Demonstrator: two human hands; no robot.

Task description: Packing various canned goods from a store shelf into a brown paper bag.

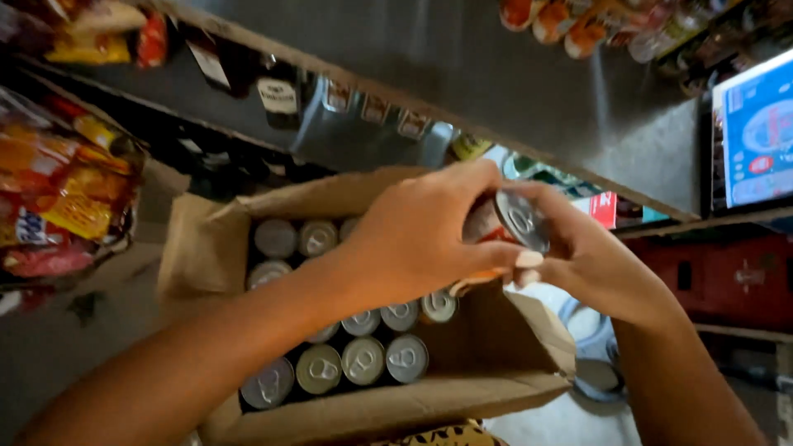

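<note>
Can in hand: drink can (505, 221), red-orange body, silver lid with pull tab facing the camera; held tilted above the open box, clear of the cans below.
Left hand: left hand (413, 239), fingers wrapped over the can's body from the left, closed firmly around it.
Right hand: right hand (591, 256), fingers curled against the can's right side and lid end, closed on it; thumb tips of both hands nearly touching under the can.
Box: cardboard box (487, 363), flaps open, directly beneath both hands; right inner portion bare.
Box contents: packed cans (363, 359), silver tops up, standing upright in tight rows, filling the left and middle of the box.
Left of box: snack packets (62, 198), red, orange and yellow, hanging just beside the box flap.
Above box: grey shelf (462, 66), bottles (281, 95) with labels lined along its edge.
Far right: red crates (727, 277), stacked; blue panel (756, 132) above them.
Upper right: orange packets (570, 21), partly cut off by the picture edge.
</note>
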